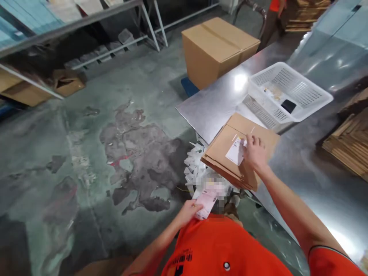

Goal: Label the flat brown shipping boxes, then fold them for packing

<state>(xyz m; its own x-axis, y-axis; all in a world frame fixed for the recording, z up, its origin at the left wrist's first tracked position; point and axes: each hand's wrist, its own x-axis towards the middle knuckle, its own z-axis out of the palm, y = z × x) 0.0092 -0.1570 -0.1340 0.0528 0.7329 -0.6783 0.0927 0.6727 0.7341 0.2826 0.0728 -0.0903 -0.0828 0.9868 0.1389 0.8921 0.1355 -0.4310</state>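
Note:
A stack of flat brown cardboard point(218, 142) lies on the metal table, its near corner jutting past the edge. On the top piece is a white label point(235, 151). My right hand point(255, 151) rests over the label's right side with its fingers spread. Below and to the left, my left hand point(188, 211) pinches a pale pink-white paper slip point(206, 202) by its lower left edge, close to my orange shirt. The far part of the slip is blurred out.
A white plastic basket point(313, 100) holding a dark item stands on the metal table point(212, 105). Beyond is a large closed carton point(204, 57). More flat cardboard point(349, 143) lies at right. White scraps point(195, 163) hang below the table edge. A person point(274, 17) stands at the back.

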